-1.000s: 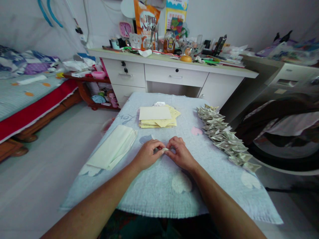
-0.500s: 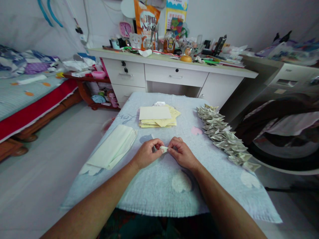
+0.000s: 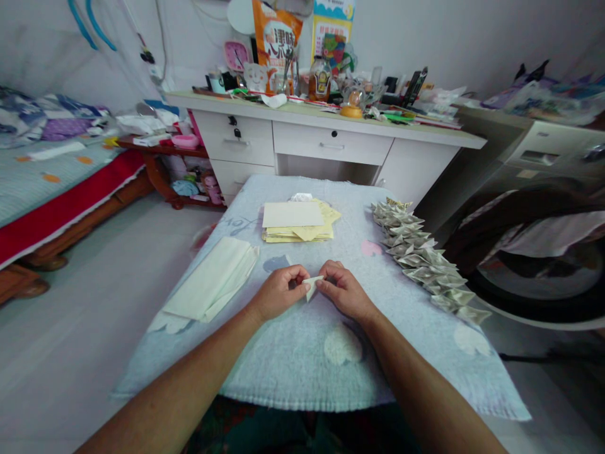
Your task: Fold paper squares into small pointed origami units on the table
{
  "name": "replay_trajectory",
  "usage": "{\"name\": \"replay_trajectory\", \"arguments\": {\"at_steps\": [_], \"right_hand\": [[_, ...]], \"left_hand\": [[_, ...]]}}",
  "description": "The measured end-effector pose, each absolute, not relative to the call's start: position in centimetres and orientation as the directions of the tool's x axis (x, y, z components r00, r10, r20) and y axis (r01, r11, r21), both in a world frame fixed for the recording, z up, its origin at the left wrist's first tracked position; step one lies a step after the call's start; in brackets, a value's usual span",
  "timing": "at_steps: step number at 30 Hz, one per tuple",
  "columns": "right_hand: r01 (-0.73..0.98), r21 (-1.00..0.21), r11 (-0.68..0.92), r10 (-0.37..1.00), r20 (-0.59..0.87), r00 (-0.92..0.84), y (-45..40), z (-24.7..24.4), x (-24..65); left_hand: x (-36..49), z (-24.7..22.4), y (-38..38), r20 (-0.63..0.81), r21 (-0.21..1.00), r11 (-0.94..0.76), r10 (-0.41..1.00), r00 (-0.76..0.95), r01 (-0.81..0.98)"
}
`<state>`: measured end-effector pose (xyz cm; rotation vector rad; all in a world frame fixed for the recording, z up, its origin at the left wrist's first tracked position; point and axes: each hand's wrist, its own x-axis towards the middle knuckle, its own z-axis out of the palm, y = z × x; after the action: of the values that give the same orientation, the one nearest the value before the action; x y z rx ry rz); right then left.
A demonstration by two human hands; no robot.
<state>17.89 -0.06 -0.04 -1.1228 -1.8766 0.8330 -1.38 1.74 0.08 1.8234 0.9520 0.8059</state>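
l. hand [image 3: 282, 292] & r. hand [image 3: 347, 292] are pinching paper triangle [image 3: 311, 288], in front of paper stack [image 3: 293, 215]; more is showing now, so folding is prob. advancing.

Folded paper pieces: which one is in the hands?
The small pale piece, pinched by the left hand and the right hand; the greyish folded pieces lie in a row to the right, touched by neither hand.

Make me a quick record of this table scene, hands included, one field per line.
Left hand: pinching small folded paper
Right hand: pinching the same paper's right side
Surface: light blue cloth
Left side: pale folded sheets
Far side: yellow paper stack, pale sheet on top
Right side: row of pointed paper pieces
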Motion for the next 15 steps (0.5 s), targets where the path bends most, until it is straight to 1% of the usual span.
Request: {"name": "replay_trajectory", "arguments": {"at_steps": [4,7,11,15], "right_hand": [[0.367,-0.837,0.405,0.9,0.295,-0.321,-0.02,-0.09,18.03],[0.362,-0.844,0.394,0.903,0.284,-0.321,-0.02,-0.12,17.92],[0.369,-0.842,0.394,0.9,0.271,-0.342,0.0,-0.14,17.58],[0.369,-0.83,0.418,0.891,0.295,-0.345,-0.01,-0.13,17.5]], "left_hand": [[-1.44,0.16,1.68,0.118,0.909,-0.3,0.851,0.512,0.289],[-1.52,0.15,1.78,0.097,0.931,-0.257,0.86,0.501,0.261],[-1.44,0.02,1.88,0.103,0.951,-0.226,0.876,0.47,0.213],[-1.25,-0.1,1.87,0.094,0.959,-0.209,0.872,0.48,0.192]]}}
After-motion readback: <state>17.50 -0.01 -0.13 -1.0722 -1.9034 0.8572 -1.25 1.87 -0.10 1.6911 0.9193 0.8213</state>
